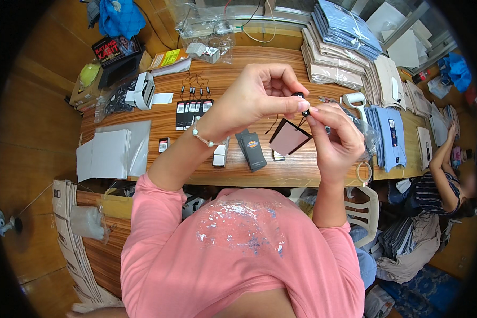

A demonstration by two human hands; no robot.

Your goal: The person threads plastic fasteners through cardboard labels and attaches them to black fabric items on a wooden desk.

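Above the table's middle, my left hand (265,93) pinches a small black piece, which looks like the plastic fastener of a tag cord, between thumb and index finger. The fingertips of my right hand (337,135) close on the same fastener from the other side. From its black cord dangles a hang tag (290,139), pale pinkish with dark edges, tilted in the air. Beneath my hands lie stacks of dark grey hang tags (252,150). To the left, several black tags (193,113) with white labels lie in a row, their cords stretched away from me.
Folded shirts in plastic (339,50) are piled at the back right, beside a white tape dispenser (355,100). Folded blue shirts (388,137) lie farther right. White sheets (108,153) rest at the left. Another person (440,169) works at the right, near a white plastic chair (363,212).
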